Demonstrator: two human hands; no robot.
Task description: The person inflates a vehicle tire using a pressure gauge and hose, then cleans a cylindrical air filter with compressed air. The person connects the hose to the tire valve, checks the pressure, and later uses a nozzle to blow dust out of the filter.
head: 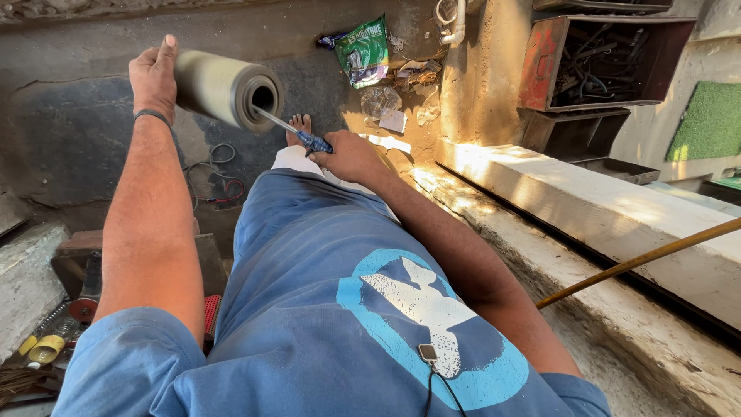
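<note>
So colour-wise: the roller (224,89) is a dull olive-grey with a dark hollow core, and the screwdriver (297,133) going into it has a blue-and-black patterned handle with a silvery shaft. The shirt (324,293) is faded blue with a lighter cyan circle and a white splotchy print in the middle. There's a dark band (151,116) on the wrist. The packet (363,50) on the ground is bright green with white bits. The metal box (602,62) is rusty red, the mat (710,120) grass-green, the pipe (641,259) mustard yellow, and the floor (69,154) dark grey.
</note>
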